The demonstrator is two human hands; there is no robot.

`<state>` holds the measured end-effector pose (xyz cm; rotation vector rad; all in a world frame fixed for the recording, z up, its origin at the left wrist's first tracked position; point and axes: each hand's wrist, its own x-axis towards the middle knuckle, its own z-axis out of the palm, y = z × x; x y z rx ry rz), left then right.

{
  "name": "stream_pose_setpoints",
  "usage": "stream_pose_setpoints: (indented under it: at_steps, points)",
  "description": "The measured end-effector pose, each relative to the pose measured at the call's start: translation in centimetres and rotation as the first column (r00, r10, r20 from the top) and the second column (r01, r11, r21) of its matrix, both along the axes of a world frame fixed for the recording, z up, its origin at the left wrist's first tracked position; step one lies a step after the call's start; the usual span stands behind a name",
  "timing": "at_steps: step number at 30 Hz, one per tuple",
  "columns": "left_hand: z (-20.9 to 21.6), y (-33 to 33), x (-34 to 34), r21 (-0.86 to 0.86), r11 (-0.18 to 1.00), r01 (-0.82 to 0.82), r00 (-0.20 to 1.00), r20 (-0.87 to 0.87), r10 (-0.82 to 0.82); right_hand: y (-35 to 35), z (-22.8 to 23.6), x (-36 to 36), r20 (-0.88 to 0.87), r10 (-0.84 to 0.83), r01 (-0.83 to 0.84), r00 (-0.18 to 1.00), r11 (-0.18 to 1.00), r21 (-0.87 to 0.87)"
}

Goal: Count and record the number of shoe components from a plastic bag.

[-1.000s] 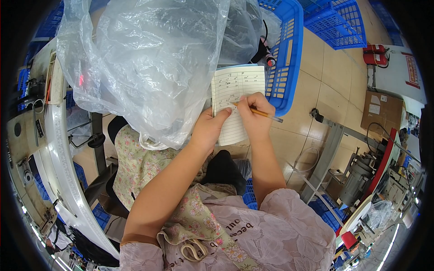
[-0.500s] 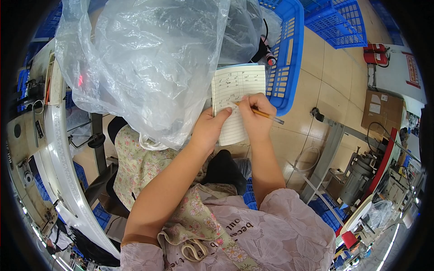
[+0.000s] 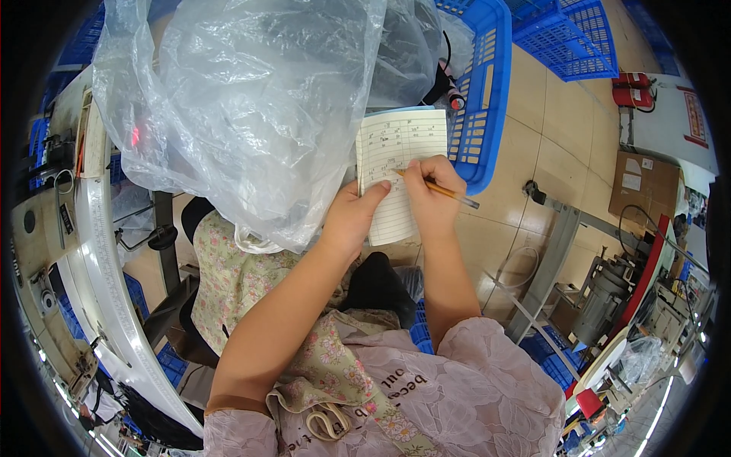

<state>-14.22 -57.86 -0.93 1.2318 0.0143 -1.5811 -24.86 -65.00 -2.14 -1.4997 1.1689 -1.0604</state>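
Observation:
A small lined notebook (image 3: pixel 396 209) with handwriting on its upper half lies tilted in front of me. My left hand (image 3: pixel 352 217) grips its left side, the thumb across the page and the other fingers hidden beneath. In my right hand (image 3: pixel 434 194) is a pen (image 3: pixel 451 194) with a yellowish barrel and dark end, its tip on or just above the page near the written lines. That hand rests against the notebook's right edge. A large clear plastic bag (image 3: pixel 259 99) bulges up just left of and beyond the notebook; what it holds cannot be made out.
Beyond the notebook stands a blue plastic basket (image 3: pixel 496 99), with another blue basket (image 3: pixel 567 42) at the far right. A sewing machine table (image 3: pixel 103 251) runs along my left. To the right are a metal table leg (image 3: pixel 548 266), a motor (image 3: pixel 605 297) and a cardboard box (image 3: pixel 643 183).
The pen and my right fingers have shifted very slightly on the page. My left hand, the notebook and the plastic bag look still.

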Motion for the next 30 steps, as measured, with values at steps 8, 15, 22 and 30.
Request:
stream_pose_setpoints:
  at_steps: [8,15,22,30]
  points:
    - [0.03,-0.02,0.01,0.008,1.000,-0.001,1.000,-0.001,0.001,0.02,-0.26,-0.05,-0.018,-0.014,0.013,1.000,1.000,-0.027]
    - [0.13,-0.04,-0.01,0.006,1.000,-0.004,1.000,-0.011,0.004,-0.04,-0.39,-0.16,0.046,-0.050,0.049,0.998,0.998,0.033]
    - [0.12,-0.04,0.06,0.012,1.000,0.015,1.000,0.011,-0.015,-0.05,-0.20,0.09,0.052,-0.031,0.030,0.998,0.999,0.023]
    - [-0.03,-0.04,0.05,0.007,1.000,0.005,1.000,-0.009,-0.005,0.02,-0.78,-0.39,0.048,-0.081,0.076,0.996,0.993,0.090]
